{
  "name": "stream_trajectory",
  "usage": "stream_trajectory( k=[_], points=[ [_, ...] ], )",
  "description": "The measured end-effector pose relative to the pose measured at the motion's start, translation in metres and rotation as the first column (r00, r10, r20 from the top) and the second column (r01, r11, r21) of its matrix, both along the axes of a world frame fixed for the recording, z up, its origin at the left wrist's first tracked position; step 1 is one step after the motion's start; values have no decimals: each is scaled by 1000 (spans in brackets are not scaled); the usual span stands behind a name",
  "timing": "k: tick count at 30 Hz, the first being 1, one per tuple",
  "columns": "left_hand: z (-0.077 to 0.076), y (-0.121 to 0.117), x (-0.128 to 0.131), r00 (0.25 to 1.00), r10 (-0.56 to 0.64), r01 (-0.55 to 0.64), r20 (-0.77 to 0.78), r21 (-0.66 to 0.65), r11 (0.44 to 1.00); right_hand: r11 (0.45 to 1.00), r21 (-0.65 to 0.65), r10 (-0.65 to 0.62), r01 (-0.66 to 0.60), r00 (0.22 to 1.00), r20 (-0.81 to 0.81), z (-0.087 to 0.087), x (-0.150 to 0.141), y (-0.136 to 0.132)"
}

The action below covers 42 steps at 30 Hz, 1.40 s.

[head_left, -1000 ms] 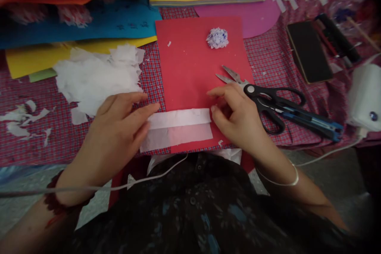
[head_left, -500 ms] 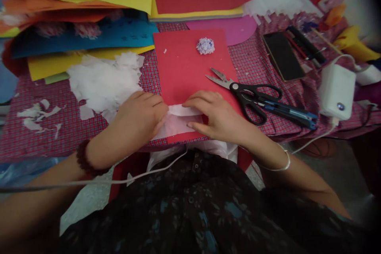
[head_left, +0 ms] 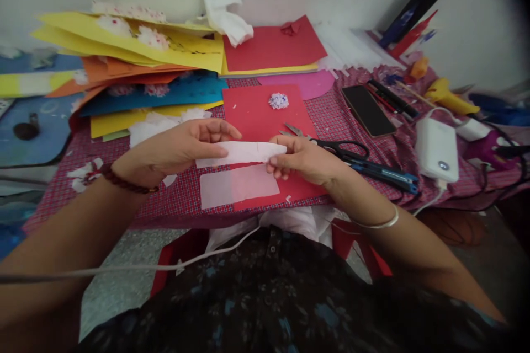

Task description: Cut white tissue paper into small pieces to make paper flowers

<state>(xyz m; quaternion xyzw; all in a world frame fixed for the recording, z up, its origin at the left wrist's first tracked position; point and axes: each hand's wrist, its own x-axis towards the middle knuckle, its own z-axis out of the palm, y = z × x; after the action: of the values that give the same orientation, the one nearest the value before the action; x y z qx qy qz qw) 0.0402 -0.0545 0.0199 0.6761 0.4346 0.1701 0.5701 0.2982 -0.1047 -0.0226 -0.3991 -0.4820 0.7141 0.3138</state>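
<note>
My left hand [head_left: 182,146] and my right hand [head_left: 304,160] each pinch one end of a folded white tissue strip [head_left: 240,153], held level a little above the table. Under it a second thin white tissue sheet [head_left: 238,186] lies flat, half on a red paper sheet [head_left: 259,116] and half on the checked cloth. A small white and blue paper pompom [head_left: 279,101] sits at the red sheet's far end. Black scissors [head_left: 343,149] lie just right of my right hand.
Stacks of yellow, orange, blue and red paper [head_left: 144,66] fill the back left. White tissue scraps [head_left: 149,127] lie behind my left hand. A phone [head_left: 367,110], pens, a white power bank [head_left: 436,149] and a blue utility knife [head_left: 385,171] lie to the right.
Both hands pressed the tissue on the red sheet, then lifted the upper folded strip off it. The lower tissue sheet stayed on the table. The camera tilted up.
</note>
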Motion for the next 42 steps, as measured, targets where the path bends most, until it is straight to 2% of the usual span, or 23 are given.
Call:
stream_trajectory(
  k=[3, 7, 12, 16, 19, 21, 24, 26, 28, 31, 36, 38, 42],
  points=[
    [1, -8, -6, 998, 53, -54, 44, 12, 998, 999, -50, 6, -10, 996, -86, -1, 5, -5],
    [5, -13, -9, 995, 97, -97, 31, 15, 995, 991, 13, 130, -130, 987, -91, 3, 10, -7],
    [7, -15, -1, 1000, -13, 13, 7, -27, 1000, 962, 173, 213, -210, 977, 0, 15, 3, -6],
    [10, -14, 9, 998, -68, 69, 16, -72, 995, 961, 119, 247, -249, 968, 38, 18, -12, -7],
    [14, -10, 15, 1000, 10, -8, 25, -63, 998, 974, 114, 191, -196, 980, 58, 15, -18, -6],
    [17, -7, 18, 973, 172, -157, 151, -107, 982, 980, 147, 130, -136, 990, 54, 14, -19, -2],
    [17, -3, 26, 809, 432, -348, 399, -267, 899, 976, 211, 56, -60, 998, 27, 15, -18, 7],
    [13, -2, 34, 706, 504, -381, 497, -333, 863, 969, 249, 0, 0, 1000, 2, 18, -17, 15],
    [6, -2, 42, 674, 498, -366, 545, -340, 866, 959, 278, -59, 64, 998, -26, 20, -18, 23],
    [-4, 0, 53, 681, 417, -311, 602, -278, 909, 945, 294, -134, 145, 989, -57, 21, -21, 34],
    [-16, 5, 65, 663, 298, -250, 687, -172, 953, 950, 228, -200, 212, 977, -76, 10, -25, 44],
    [-20, 7, 69, 685, 310, -296, 659, -137, 945, 955, 207, -203, 213, 977, -67, 4, -26, 44],
    [-27, 12, 72, 698, 401, -458, 593, -60, 887, 963, 168, -202, 211, 977, -65, -1, -25, 42]
  ],
)
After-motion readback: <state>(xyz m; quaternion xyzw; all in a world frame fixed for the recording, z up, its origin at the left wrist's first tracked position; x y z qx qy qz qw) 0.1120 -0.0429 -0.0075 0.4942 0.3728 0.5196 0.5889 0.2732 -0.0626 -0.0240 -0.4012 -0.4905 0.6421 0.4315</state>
